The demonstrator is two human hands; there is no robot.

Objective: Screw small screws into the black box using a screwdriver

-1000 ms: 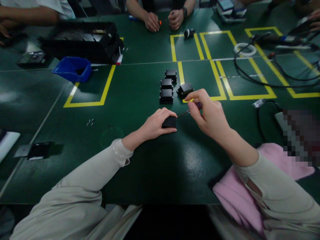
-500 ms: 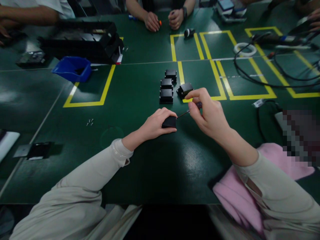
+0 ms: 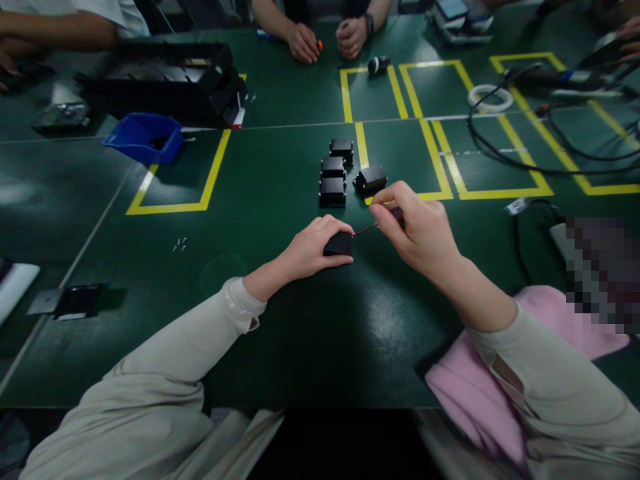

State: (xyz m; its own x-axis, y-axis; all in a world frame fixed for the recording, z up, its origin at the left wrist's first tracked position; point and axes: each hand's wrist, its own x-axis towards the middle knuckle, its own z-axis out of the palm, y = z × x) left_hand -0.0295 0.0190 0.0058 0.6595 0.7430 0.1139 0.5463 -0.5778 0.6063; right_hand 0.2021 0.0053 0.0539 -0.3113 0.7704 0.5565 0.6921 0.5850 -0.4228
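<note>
My left hand (image 3: 316,248) grips a small black box (image 3: 339,245) on the green table, thumb on its near side and fingers over the far side. In my right hand (image 3: 417,223) is a screwdriver (image 3: 367,230), its handle partly hidden by the fingers. The thin shaft slants down to the left, and its tip meets the right end of the box. Beyond my hands stand several similar black boxes: a row of three with a front one (image 3: 333,191), and a tilted one (image 3: 371,179) to their right.
Several small screws (image 3: 181,244) lie left of my hands. A blue bin (image 3: 145,137) stands near black trays (image 3: 160,80) at the back left. A pink cloth (image 3: 470,393) lies by my right forearm. Black cables (image 3: 530,170) spread at right. Across the table rest another person's hands (image 3: 303,43).
My right fingers have shifted slightly around the screwdriver handle, and the hand sits a touch lower. The left hand and the box stay in place.
</note>
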